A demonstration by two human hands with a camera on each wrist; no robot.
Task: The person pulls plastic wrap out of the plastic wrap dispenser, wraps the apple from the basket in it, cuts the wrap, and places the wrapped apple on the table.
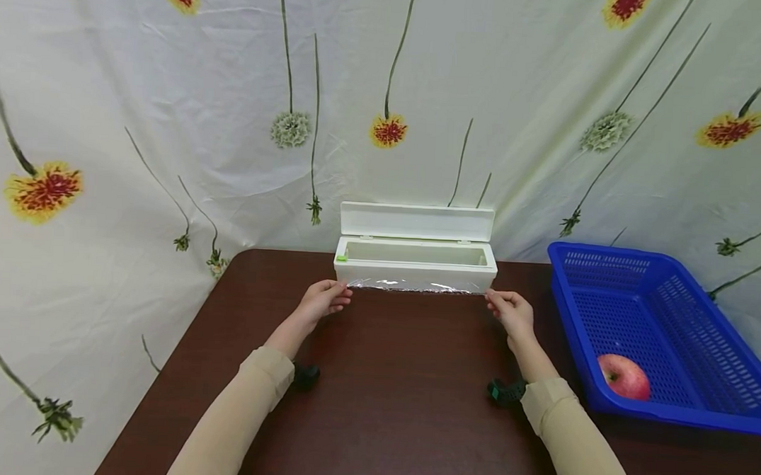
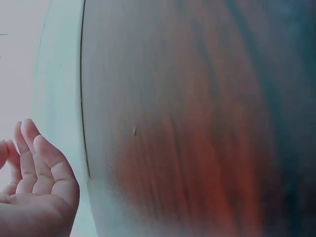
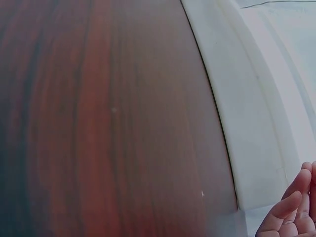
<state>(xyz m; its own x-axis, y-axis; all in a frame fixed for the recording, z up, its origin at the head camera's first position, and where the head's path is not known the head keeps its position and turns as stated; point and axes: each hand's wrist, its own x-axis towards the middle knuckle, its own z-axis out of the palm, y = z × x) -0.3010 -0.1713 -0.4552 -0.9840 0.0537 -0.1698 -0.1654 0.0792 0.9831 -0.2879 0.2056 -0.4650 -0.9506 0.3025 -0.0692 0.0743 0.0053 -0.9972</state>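
Sleeves, seven and five o'clock | left hand and right hand: finger and thumb pinched together on corners of shiny wrap | wrap at six o'clock of white box | probably pulling wrap out; next needs steady, even pull toward six

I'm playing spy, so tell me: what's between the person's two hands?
A strip of shiny film, pinched by the left hand at one end and the right hand at the other, before the white box. The head view shows it.

A red apple lies in a blue basket on the brown table; flowered cloth hangs behind.
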